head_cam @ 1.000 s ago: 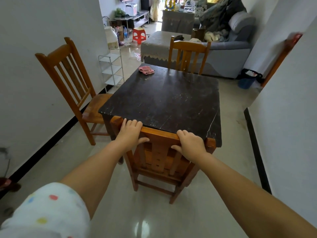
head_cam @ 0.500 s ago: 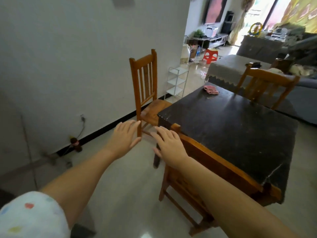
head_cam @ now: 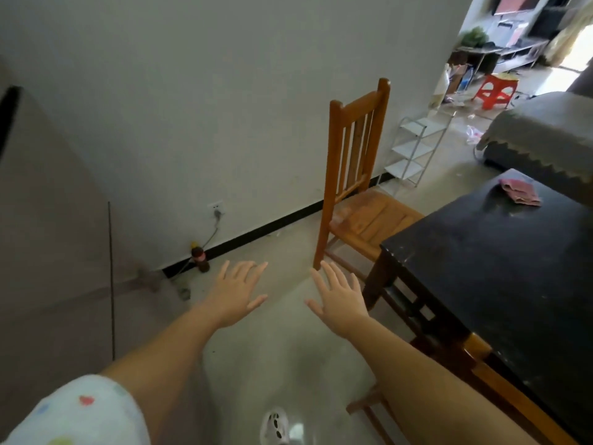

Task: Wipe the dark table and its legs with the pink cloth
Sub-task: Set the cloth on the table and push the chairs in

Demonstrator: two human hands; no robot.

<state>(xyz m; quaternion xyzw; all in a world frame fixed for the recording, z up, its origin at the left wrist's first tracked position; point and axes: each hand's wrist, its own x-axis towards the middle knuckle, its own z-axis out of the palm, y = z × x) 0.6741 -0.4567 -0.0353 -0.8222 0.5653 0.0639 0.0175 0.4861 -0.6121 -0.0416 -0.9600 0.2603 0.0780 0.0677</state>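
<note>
Bare, both hands hold nothing: left hand (head_cam: pixel 236 295) and right hand (head_cam: pixel 340 298) hover at centre frame with fingers spread, over glossy grey floor (head_cam: pixel 272 358). Dark table (head_cam: pixel 500 268) at 3 o'clock, top matte, scuffed, chipped pale at its near corner. Slatted wooden chair (head_cam: pixel 359 194) at 1 o'clock beside it. Pink cloth (head_cam: pixel 519 191), crumpled, lies on the table's far corner at 2 o'clock. Judgement: go round the chair, gather the cloth flat before wiping.
</note>
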